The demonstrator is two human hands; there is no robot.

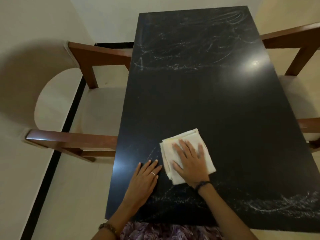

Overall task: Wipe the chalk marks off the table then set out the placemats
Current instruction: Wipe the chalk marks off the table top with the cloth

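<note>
A pale-walled room with a cream floor crossed by a black strip holds a long rectangular table with a glossy black top (199, 104), seen from the head camera at its near short end. White chalk scribbles (188, 49) cover the far part of the top, and more chalk smears (280, 205) run along the near right edge — the middle band looks dark and clean, apart from a bright lamp reflection. A folded cream cloth (186, 151) lies flat on the near part of the table. The right hand (191, 161) presses on it with palm down and fingers straight and spread, a dark band at the wrist. The left hand (144, 181) rests flat on the bare tabletop just beside the cloth, fingers straight and together, holding nothing; it wears a thin ring, with a beaded bracelet on the wrist. A wooden armchair with a cream seat (97, 108) stands at the left long side — a matching wooden armchair (297, 42) at the right.
</note>
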